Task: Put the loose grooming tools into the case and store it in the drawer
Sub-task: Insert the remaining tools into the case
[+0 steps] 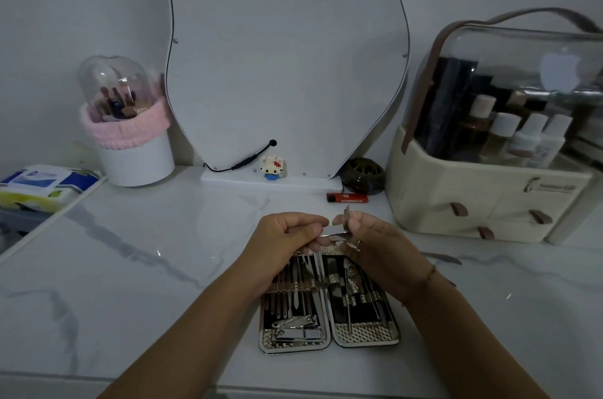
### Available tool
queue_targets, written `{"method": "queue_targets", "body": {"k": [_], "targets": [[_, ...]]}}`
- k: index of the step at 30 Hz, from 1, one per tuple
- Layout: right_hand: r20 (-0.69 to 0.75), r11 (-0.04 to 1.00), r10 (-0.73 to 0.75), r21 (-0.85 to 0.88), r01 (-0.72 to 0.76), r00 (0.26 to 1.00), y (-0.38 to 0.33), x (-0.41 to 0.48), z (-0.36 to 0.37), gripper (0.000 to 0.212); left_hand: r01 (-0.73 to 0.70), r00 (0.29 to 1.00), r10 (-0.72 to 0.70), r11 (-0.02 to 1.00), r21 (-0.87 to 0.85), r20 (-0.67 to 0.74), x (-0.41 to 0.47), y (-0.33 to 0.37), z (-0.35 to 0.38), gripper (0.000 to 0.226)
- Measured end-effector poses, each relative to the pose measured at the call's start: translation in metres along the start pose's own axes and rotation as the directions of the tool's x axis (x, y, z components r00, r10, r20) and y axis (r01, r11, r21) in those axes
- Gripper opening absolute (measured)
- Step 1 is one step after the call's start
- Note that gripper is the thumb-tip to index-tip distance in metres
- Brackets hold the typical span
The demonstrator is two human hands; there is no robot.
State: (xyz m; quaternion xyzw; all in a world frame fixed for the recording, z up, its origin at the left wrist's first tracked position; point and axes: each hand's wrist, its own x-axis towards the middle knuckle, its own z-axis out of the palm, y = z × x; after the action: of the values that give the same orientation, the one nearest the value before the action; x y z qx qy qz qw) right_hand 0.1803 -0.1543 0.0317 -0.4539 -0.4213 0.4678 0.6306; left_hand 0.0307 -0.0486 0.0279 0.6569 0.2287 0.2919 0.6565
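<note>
— How are the arms placed?
— Both forearms are stretched forward, wrists drawn close together.
— And the hands?
— The left hand (287, 235) is curled, fingers (315, 230) pinched shut. The right hand (375, 240) is closed likewise, thumb pressed against the forefinger.

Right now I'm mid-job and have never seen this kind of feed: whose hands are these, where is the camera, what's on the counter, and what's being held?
There is no machine: these are a person's two bare hands, filmed by one wide-angle camera on their head, looking forward and down. The left hand and right hand together hold a small metal tool above the open case, which lies flat on the marble counter with many tools already in its slots. Another loose tool lies to the right. Behind are a lighter, a toy figure, a brush holder, wipes and an organiser with drawers.
</note>
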Motion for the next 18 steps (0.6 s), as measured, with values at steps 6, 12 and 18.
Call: {"method": "queue_targets", "body": {"k": [6, 12, 18], "targets": [[0.025, 0.995, -0.086, -0.054, 0.087, 0.996, -0.0023, -0.0016, 0.0008, 0.029, 0.038, 0.996, -0.047, 0.993, -0.113, -0.076, 0.0001, 0.0004, -0.0052, 0.016], [-0.208, 0.939, -0.213, -0.315, 0.141, 0.955, -0.0019, 0.0, 0.0082, 0.014, 0.013, 0.999, -0.015, 0.999, -0.04, -0.051, -0.0009, -0.0025, -0.0034, 0.015], [-0.31, 0.876, -0.235, -0.478, 0.063, 0.921, -0.0004, 0.0018, 0.0044, 0.025, -0.02, 1.0, 0.02, 0.998, 0.055, 0.004, -0.0005, -0.005, -0.0009, 0.014]]}}
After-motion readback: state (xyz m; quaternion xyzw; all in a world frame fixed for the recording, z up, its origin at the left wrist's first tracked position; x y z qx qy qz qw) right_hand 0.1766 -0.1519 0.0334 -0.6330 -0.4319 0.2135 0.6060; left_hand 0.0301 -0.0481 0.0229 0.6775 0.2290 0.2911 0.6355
